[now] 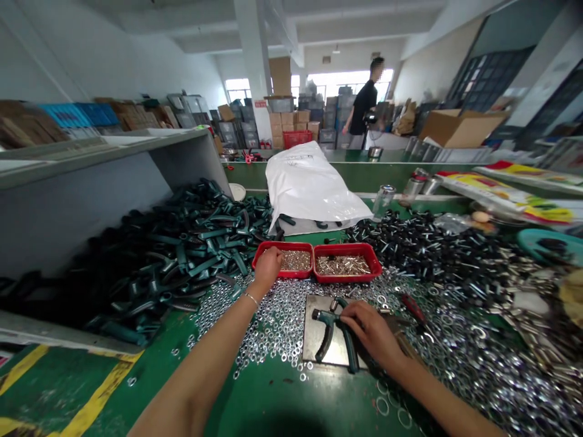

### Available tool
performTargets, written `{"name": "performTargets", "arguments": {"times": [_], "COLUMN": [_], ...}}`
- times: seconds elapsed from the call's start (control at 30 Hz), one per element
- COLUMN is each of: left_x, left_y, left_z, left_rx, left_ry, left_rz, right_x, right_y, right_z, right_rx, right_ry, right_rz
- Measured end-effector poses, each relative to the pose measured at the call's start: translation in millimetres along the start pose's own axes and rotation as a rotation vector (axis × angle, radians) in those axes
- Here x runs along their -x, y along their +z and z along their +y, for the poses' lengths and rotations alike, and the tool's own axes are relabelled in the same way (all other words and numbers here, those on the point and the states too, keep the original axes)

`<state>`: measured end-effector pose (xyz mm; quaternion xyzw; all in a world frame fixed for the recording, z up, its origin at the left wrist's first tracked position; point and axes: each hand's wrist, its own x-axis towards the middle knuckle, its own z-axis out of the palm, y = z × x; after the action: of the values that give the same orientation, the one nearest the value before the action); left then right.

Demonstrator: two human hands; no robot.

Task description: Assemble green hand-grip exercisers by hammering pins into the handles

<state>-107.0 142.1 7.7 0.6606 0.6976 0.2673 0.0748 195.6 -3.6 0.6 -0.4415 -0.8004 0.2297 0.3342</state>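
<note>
Right hand [371, 331] grips a green spring hand gripper [348, 349] on a steel plate [312, 328]; left hand [268, 269] curls at a red tray [285, 247], its hold unclear. Marker writing on the white sack [310, 182] is unreadable.

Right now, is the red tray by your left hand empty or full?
Not empty: small shiny metal pieces fill the bottom of the red tray, and the left hand rests at its rim.

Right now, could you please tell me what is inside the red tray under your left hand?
The red tray holds small silver metal parts. The left hand covers its left end, hiding whatever lies there.
</note>
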Motion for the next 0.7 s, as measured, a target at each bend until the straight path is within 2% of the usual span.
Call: {"name": "performTargets", "arguments": {"times": [0.2, 0.33, 0.43, 0.57, 0.7], "left_x": [-2, 5, 32, 88, 128], "left_y": [-2.6, -12.7, -22.4, -27.6, -21.3], "left_z": [-1, -1, 5, 28, 58], "left_rx": [0.159, 0.313, 0.483, 0.800, 0.880], "left_ry": [0.025, 0.058, 0.050, -0.012, -0.073], "left_rz": [0.057, 0.100, 0.098, -0.103, -0.260], "right_x": [-4, -1, -1, -4, -5], "right_y": [15, 19, 20, 21, 23], "right_z": [6, 9, 8, 8, 10], "right_rx": [0.128, 0.263, 0.362, 0.415, 0.410], "right_ry": [-0.092, -0.121, -0.164, -0.220, -0.205], "right_rz": [0.006, 0.026, 0.014, -0.023, -0.021]}}
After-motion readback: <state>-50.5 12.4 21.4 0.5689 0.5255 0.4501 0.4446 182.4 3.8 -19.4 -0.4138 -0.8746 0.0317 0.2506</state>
